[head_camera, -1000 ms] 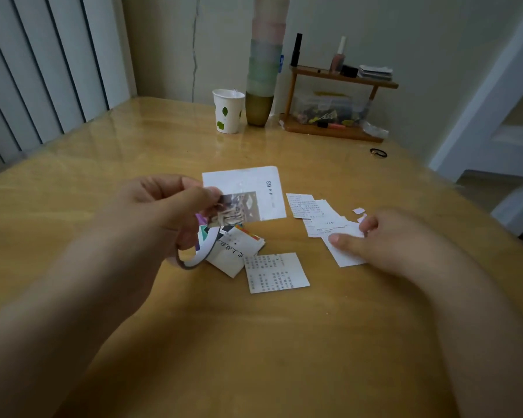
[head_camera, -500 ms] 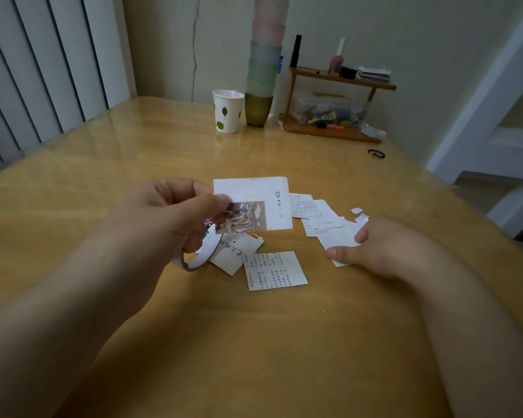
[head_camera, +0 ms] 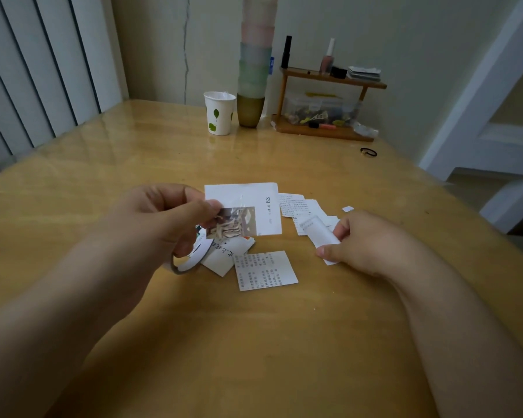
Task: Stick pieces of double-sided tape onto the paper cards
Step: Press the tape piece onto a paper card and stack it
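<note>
**Both hands holding paper over the table**

Your left hand [head_camera: 163, 218] is raised above the wooden table [head_camera: 103, 164], thumb and forefinger pinching a small picture card [head_camera: 233, 223] by its left edge. A roll of tape [head_camera: 191, 257] hangs looped round the lower fingers of that same hand. Behind the picture card lies a large white card [head_camera: 245, 196] printed with "63". Below it, a folded card [head_camera: 227, 257] and a printed text card [head_camera: 266, 271] rest flat, touching each other. Further right, several overlapping printed slips [head_camera: 296, 205] lie in a loose pile. Your right hand [head_camera: 366, 242] grips a white paper slip [head_camera: 322, 236], fingers curled round it, lifting its near end off the pile.
</note>
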